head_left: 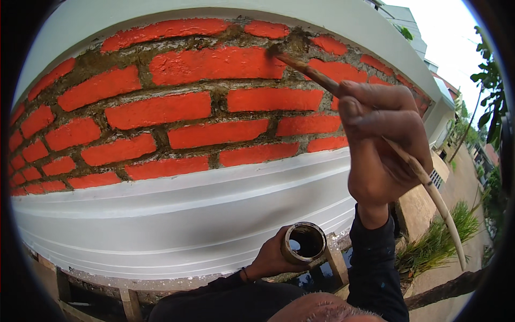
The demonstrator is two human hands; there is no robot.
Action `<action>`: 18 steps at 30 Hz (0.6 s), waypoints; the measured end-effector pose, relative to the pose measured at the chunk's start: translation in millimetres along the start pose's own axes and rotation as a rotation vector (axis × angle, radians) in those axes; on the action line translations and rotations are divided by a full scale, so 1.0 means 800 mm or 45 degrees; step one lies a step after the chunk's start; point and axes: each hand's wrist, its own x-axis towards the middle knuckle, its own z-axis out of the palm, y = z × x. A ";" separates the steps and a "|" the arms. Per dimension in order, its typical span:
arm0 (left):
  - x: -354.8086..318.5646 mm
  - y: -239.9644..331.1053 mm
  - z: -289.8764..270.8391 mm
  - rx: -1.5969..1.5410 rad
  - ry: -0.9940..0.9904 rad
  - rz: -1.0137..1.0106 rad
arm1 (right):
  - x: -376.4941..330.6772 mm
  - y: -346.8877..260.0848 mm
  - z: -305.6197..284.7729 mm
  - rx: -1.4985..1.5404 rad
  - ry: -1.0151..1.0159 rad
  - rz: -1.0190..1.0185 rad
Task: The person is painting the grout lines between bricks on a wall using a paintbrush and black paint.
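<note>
Right hand [381,145] raised before the wall [204,214], fingers and thumb pressed together around a long thin brush [424,177]; stick pinched near its middle, pale handle end trailing down and to the right, past the wrist, toward the lower right; bristle end up and to the left, tip touching a mortar joint [292,43] near the top edge of the brick band; long axis thus slanting from upper left to lower right across the right part of the wall.

Left hand [271,257] low, just under the white lower part of the wall, fingers curled around a small round tin [304,241]; tin gripped from the side, open mouth tilted toward the camera, dark inside, rim worn and brownish; contents not clear to see.

Brick band across the upper half of the wall: bricks [214,64] painted bright orange-red, joints between them rough and brown-grey; white plaster ledge above, smooth white moulded band below with faint horizontal lines.

No packages, labels or signs to be made out.

Dark sleeves on both forearms, right one speckled with paint; wooden scaffold pieces [126,300] along the foot of the wall; grass tuft [461,225] and paved lane at the right; trees [491,91] and pale buildings beyond the right end of the wall; nothing between the brush tip and the wall.
</note>
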 end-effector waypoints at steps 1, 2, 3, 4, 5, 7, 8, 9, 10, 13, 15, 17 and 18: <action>0.001 -0.004 0.000 0.004 -0.001 0.015 | 0.002 0.005 0.006 0.099 0.033 0.001; 0.001 -0.006 -0.001 0.008 -0.001 0.030 | 0.003 0.007 0.007 0.098 0.033 0.002; 0.000 -0.004 -0.002 0.007 -0.002 0.029 | 0.004 0.010 0.005 0.012 0.086 -0.001; 0.001 0.000 -0.001 0.006 -0.012 0.020 | 0.004 0.012 -0.001 -0.075 0.134 -0.008; 0.001 0.003 0.000 0.004 -0.023 0.012 | 0.001 0.017 -0.008 -0.012 0.139 -0.015; 0.000 0.002 -0.001 0.001 -0.026 0.007 | -0.003 0.010 -0.007 -0.011 0.055 -0.063; -0.001 0.002 -0.002 -0.001 -0.031 0.002 | -0.004 0.007 -0.007 -0.012 -0.029 -0.109; 0.000 0.001 -0.002 -0.001 -0.031 0.001 | -0.004 0.003 0.005 0.019 -0.019 -0.065; 0.003 0.000 -0.002 -0.002 -0.044 0.007 | -0.005 0.006 0.006 0.018 -0.018 -0.064; 0.002 0.002 -0.001 -0.017 -0.041 0.018 | -0.005 0.006 0.003 -0.060 0.041 -0.055; 0.002 0.001 0.001 -0.037 -0.041 0.020 | -0.002 0.008 0.002 -0.094 0.044 -0.083; 0.004 -0.003 0.003 -0.071 -0.064 0.037 | -0.005 0.015 0.000 -0.107 0.077 -0.048; 0.002 0.000 0.001 -0.070 -0.052 0.031 | -0.011 0.015 -0.002 -0.094 0.078 -0.046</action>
